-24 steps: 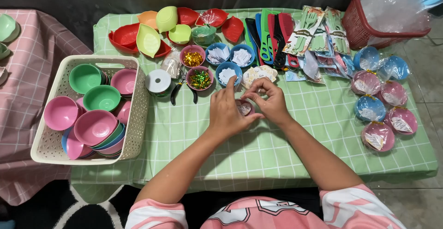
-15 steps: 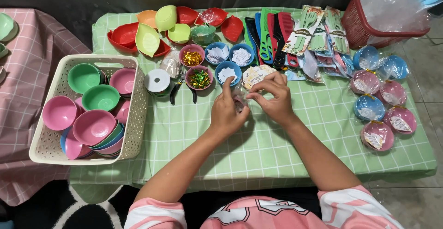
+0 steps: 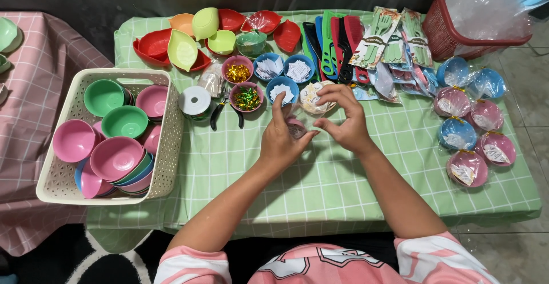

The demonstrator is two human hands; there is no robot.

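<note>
The two hands meet over the middle of the green checked table, working a small pink bowl that seems to sit inside clear wrap. From where I stand, doing this well looks like a matter of keeping the bowl level in the left palm while the right draws the wrap up snug, so nothing inside tips out.

The left hand cups the bowl from below, fingers curled narrowly round it and one finger standing up at its 12 o'clock. The right hand is at the bowl's 3 o'clock, thumb and forefinger pinched nearly closed just beside the rim. Whether they grip the wrap or only touch it, I cannot tell; the film is too clear to make out.

At 12 o'clock from the hands lies a pale filled dish, partly under the right fingers. Small bowls of gold and green bits and paper slips sit at 11 o'clock. A tape roll is at 10 o'clock, and the white basket of pink and green bowls at 9. Wrapped bowls wait at 3 o'clock, well apart.
</note>
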